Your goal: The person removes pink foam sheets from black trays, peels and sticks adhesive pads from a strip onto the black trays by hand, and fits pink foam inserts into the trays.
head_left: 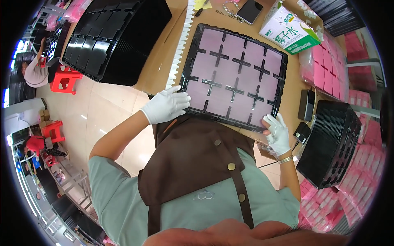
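A black plastic tray (220, 55) with cross-shaped dividers lies in front of me on the brown table, tilted slightly clockwise. Pale lilac flat sheets or pads (225, 78) fill its several compartments. My left hand (167, 105), in a white glove, holds the near left corner, its fingers laid over the rim. At the near right corner, my right hand (277, 133) grips the edge; its glove is white too, and some fingertips look bare. The undersides of both grips are hidden.
Stacked black trays stand at the left (119, 37) and lower right (328, 143). A white toothed strip (180, 49) runs along the tray's left. Behind are a phone (249, 11) and a green-white carton (289, 30). Bagged pink pads (324, 67) lie right; red stools (65, 78) stand on the floor.
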The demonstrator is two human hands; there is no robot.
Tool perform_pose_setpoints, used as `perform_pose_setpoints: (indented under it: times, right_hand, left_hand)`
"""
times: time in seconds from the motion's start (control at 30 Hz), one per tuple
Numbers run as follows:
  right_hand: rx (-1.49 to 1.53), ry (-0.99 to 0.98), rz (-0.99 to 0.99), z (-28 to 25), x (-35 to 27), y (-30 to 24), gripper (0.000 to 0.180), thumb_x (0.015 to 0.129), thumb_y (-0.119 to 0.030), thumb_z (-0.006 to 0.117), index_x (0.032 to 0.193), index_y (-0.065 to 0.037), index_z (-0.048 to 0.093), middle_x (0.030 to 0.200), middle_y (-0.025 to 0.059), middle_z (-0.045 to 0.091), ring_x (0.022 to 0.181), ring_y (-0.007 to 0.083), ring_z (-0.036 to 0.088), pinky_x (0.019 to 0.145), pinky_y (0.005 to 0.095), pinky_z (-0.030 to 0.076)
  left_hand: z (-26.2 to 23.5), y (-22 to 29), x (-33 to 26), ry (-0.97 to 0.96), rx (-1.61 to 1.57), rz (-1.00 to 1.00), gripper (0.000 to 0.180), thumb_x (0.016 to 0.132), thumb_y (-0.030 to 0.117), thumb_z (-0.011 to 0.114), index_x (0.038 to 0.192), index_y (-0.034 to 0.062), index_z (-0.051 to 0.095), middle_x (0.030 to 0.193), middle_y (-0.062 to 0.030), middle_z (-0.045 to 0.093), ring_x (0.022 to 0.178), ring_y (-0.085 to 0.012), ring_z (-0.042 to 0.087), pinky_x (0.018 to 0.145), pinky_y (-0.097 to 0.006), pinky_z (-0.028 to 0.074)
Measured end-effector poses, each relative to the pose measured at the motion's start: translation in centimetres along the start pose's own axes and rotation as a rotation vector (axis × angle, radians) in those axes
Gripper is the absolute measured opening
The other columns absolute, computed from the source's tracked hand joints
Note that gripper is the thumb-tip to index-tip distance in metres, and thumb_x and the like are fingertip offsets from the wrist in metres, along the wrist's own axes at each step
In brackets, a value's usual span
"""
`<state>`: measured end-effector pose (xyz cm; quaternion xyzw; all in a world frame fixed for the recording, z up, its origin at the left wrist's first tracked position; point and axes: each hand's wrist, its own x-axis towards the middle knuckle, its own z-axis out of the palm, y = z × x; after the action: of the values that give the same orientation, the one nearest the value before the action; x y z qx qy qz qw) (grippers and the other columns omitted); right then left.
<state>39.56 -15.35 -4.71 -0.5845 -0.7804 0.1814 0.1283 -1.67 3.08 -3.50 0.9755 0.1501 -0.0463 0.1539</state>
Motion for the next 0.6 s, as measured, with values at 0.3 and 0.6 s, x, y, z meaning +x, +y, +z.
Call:
perform_pose_setpoints:
  times: [0.3, 0.6]
  right_hand:
    - [0.080, 0.060, 0.023, -1.2, -2.0, -0.2, 0.031, 0.079, -0.017, 0.067, 0.104, 0.000, 0.067, 0.107, 0.0176, 0.066, 0.103, 0.0357, 0.061, 0.101, 0.0474, 0.043]
    - [-0.063, 0.360, 0.786, 4.2, 0.7, -2.9, 0.065, 0.067, -0.041, 0.081, 0.111, 0.001, 0.059, 0.103, 0.0187, 0.058, 0.095, 0.0358, 0.059, 0.080, 0.0437, 0.049]
  left_hand:
    - [2.5, 0.9, -0.5, 0.333, -0.208, -0.079, 0.017, 0.083, 0.013, 0.066, 0.099, 0.0083, 0.067, 0.100, -0.0052, 0.068, 0.100, -0.0204, 0.063, 0.098, -0.042, 0.043]
    - [2.2, 4.3, 2.8, 0.391, -0.267, -0.951, 0.093, 0.068, 0.038, 0.083, 0.138, -0.0022, 0.037, 0.123, -0.0255, 0.047, 0.109, -0.0389, 0.054, 0.089, -0.043, 0.049]
